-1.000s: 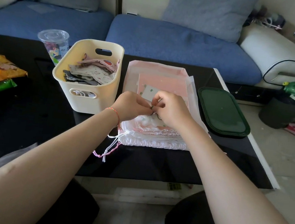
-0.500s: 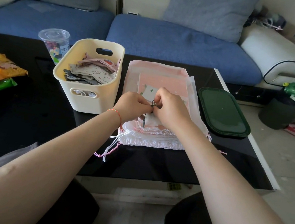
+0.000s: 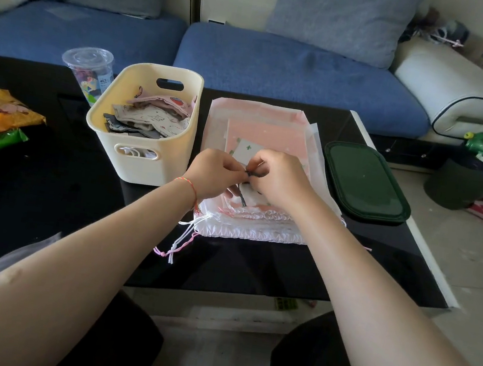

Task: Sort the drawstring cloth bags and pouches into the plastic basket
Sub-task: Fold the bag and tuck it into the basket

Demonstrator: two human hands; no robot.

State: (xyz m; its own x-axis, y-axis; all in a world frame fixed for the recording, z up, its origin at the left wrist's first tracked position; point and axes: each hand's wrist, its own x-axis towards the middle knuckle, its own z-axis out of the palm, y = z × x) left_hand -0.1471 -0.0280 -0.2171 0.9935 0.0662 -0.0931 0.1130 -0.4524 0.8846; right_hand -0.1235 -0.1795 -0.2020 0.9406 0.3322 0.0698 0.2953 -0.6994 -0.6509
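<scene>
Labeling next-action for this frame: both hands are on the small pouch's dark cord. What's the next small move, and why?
Probably finish cinching the cord, then lift the small pouch left into the basket. The left hand and right hand pinch the cord together above the pink stack, and the basket beside it already holds pouches.

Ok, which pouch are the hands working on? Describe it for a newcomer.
On the black table, right of the cream basket, lies a pink-and-white bag stack. The small white pouch tops it; alone there it has green cactus prints and a dark drawstring.
</scene>
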